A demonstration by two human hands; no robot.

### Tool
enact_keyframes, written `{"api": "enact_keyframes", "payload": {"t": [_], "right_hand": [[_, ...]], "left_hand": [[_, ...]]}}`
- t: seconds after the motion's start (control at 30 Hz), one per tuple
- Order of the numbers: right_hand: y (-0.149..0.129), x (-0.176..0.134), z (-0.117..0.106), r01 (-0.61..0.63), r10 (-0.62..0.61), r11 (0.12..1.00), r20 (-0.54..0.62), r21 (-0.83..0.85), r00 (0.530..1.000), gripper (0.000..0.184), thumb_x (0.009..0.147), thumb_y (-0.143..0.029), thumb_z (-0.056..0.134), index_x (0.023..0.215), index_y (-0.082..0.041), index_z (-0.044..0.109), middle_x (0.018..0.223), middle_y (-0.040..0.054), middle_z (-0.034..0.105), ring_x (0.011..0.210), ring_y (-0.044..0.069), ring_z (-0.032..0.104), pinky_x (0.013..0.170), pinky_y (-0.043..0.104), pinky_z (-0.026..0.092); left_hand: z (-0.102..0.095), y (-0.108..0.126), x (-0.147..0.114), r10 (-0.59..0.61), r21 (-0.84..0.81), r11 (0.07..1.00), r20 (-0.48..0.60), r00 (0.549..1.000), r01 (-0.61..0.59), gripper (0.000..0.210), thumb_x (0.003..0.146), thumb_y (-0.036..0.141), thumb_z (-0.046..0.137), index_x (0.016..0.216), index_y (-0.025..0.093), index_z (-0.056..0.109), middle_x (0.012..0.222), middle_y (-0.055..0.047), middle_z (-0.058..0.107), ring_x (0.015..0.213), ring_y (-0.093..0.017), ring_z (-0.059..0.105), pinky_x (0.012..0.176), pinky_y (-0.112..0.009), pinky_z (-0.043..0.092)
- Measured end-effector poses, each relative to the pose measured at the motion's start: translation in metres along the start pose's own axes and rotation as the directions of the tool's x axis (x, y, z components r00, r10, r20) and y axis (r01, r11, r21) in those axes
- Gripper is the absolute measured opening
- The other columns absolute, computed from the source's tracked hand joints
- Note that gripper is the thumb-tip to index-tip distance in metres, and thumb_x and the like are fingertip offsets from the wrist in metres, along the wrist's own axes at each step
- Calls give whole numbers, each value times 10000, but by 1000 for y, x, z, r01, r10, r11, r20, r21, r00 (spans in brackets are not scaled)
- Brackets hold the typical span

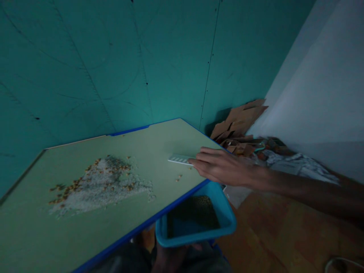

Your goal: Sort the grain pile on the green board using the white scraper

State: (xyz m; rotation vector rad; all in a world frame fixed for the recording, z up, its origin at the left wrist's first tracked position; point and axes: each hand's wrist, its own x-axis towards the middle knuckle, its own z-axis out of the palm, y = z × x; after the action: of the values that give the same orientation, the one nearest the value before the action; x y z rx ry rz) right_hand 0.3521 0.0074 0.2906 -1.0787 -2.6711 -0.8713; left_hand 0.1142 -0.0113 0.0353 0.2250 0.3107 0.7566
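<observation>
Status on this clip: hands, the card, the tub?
Right hand flat on white card, table edge. Left hand under blue tub, holding it below edge. Grain pile apart, few stray grains near card.

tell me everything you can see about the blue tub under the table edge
The blue tub is a rectangular, plastic-looking container with a rolled rim, upright and open-topped. It sits just below the blue-trimmed edge of the table, partly tucked under it. Its floor holds a thin dark layer of small grains. The left hand props it from beneath, in deep shadow. The right hand is above, on the tabletop, not touching it.
</observation>
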Motion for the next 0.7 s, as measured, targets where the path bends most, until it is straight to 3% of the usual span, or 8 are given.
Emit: {"api": "enact_keyframes", "payload": {"t": [0.07, 0.2, 0.3, 0.37, 0.53, 0.63, 0.7], "right_hand": [[-14, 6, -11, 25, -25, 999, -2, 29, 1000, 245, 1036, -102, 450, 1051, -99, 695, 918, 84, 688, 854, 185, 611, 892, 352, 535], [-32, 12, -32, 44, -36, 992, -64, 115, 997, 240, 1044, -148, 479, 1141, -75, 685, 925, 82, 713, 887, 174, 647, 923, 333, 563], [-36, 12, -42, 61, -41, 985, -123, 162, 992, 238, 1048, -158, 485, 1154, -77, 682, 904, 70, 724, 877, 160, 661, 964, 306, 557], [-36, 11, -47, 63, -38, 977, -127, 202, 991, 228, 1051, -161, 489, 1167, -97, 674, 912, 69, 732, 874, 161, 668, 938, 312, 567], [-39, 8, -54, 18, 19, 941, -106, 339, 994, 248, 1068, -157, 456, 1249, -129, 623, 975, 62, 745, 884, 149, 666, 859, 311, 572], [-43, 7, -60, 31, 4, 925, -92, 378, 996, 236, 1070, -156, 452, 1219, -143, 635, 941, 54, 735, 865, 149, 652, 858, 317, 559], [-45, 9, -64, 51, -19, 912, -81, 408, 997, 212, 1058, -165, 486, 1198, -139, 643, 904, 52, 720, 848, 156, 642, 789, 307, 552]], "left_hand": [[12, 2, -6, 15, 75, 997, 15, 1000, -16, 591, 885, 185, 691, 1433, 385, 598, 1060, -105, 833, 817, -426, 785, 555, -562, 662], [26, 6, -15, 36, 82, 996, -67, 997, -31, 626, 884, 216, 694, 1480, 344, 549, 1135, -121, 817, 997, -473, 756, 563, -571, 668], [27, 7, -19, 19, 113, 993, -29, 999, -16, 519, 921, 277, 660, 1436, 303, 608, 1058, -129, 830, 924, -454, 774, 626, -621, 667], [25, 8, -21, -4, 94, 996, 0, 1000, 4, 398, 979, 366, 570, 1355, 300, 684, 1131, -133, 815, 863, -426, 783, 615, -625, 665], [19, 10, -26, -16, 54, 998, 27, 999, 15, 411, 1012, 424, 473, 1239, 234, 758, 1251, -169, 769, 926, -431, 765, 590, -566, 661], [18, 10, -26, -13, 47, 999, -20, 1000, 13, 439, 985, 457, 522, 1258, 190, 738, 1216, -194, 773, 816, -394, 770, 551, -525, 655], [19, 12, -25, -3, 22, 1000, -82, 997, 5, 450, 936, 460, 605, 1274, 187, 720, 1191, -196, 776, 850, -401, 765, 525, -486, 649]]}}
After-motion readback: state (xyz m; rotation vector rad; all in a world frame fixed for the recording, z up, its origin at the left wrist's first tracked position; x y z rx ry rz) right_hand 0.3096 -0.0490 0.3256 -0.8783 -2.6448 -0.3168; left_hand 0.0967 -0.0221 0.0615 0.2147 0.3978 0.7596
